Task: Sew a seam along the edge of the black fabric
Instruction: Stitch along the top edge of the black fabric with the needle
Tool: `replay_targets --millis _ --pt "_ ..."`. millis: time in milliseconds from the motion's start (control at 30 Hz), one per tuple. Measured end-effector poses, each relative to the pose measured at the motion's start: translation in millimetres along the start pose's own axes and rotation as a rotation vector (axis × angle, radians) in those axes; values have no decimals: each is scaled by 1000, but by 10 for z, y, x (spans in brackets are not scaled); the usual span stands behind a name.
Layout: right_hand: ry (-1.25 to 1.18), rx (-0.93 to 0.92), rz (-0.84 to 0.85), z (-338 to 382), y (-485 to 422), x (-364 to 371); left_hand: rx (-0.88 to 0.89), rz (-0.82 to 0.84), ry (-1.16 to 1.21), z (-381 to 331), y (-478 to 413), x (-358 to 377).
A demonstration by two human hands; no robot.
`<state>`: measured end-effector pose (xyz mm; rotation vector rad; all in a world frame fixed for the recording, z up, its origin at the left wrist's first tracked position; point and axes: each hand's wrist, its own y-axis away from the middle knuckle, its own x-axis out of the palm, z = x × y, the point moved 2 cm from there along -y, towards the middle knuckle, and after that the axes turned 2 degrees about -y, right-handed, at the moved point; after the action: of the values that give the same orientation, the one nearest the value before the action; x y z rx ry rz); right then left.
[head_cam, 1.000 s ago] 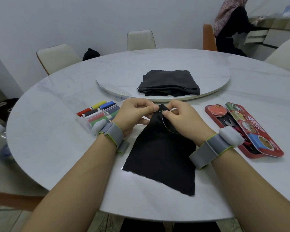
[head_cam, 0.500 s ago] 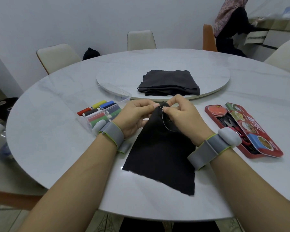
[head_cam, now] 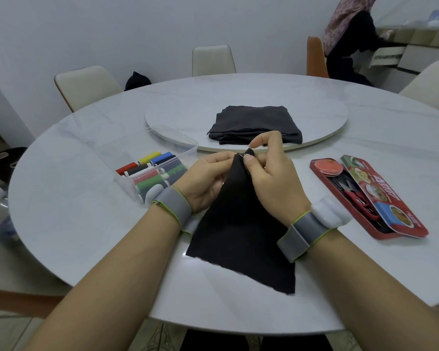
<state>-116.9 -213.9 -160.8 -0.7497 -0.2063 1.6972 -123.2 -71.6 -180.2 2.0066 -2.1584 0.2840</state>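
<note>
Far left on the round white tabletop (head_cam: 69,193) sits a clear plastic box (head_cam: 185,145) of thread spools (head_cam: 153,171), red, yellow, blue, green and dark, lying side by side. Just right of it is the left hand (head_cam: 205,181), with a grey left wristband (head_cam: 174,206). Its fingers are curled, pinching the upper left edge of the black fabric (head_cam: 238,231).

The fabric's top corner is lifted off the tabletop between the two hands. Its lower part lies flat near the front edge, running down between the forearms. A thin needle (head_cam: 240,155) glints at the raised edge, right at the fingertips — too small to tell which hand holds it.

The right hand (head_cam: 271,181) grips the same top corner from the other side — thumb pressed on the cloth, index finger lifted and bent above, other fingers curled behind. The grey right wristband (head_cam: 302,234) carries a white module (head_cam: 327,214).

Behind the hands a raised round turntable (head_cam: 322,115) carries a folded stack of dark cloth (head_cam: 254,122). Further right an open red tin (head_cam: 316,171) lies on the tabletop, well apart from the fabric, with small scissors (head_cam: 352,190) inside and a printed lid (head_cam: 380,196) across its right side.

Cream chairs (head_cam: 86,84) stand around. A seated person (head_cam: 350,41) is in the far right corner.
</note>
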Motion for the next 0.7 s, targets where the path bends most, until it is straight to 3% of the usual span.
replay_targets --millis 400,700 --pt "45 -70 -28 -34 -28 -76 -86 4 121 -68 18 -61" --pt "75 -93 -40 -51 -35 -75 15 -11 23 -87 -5 -71"
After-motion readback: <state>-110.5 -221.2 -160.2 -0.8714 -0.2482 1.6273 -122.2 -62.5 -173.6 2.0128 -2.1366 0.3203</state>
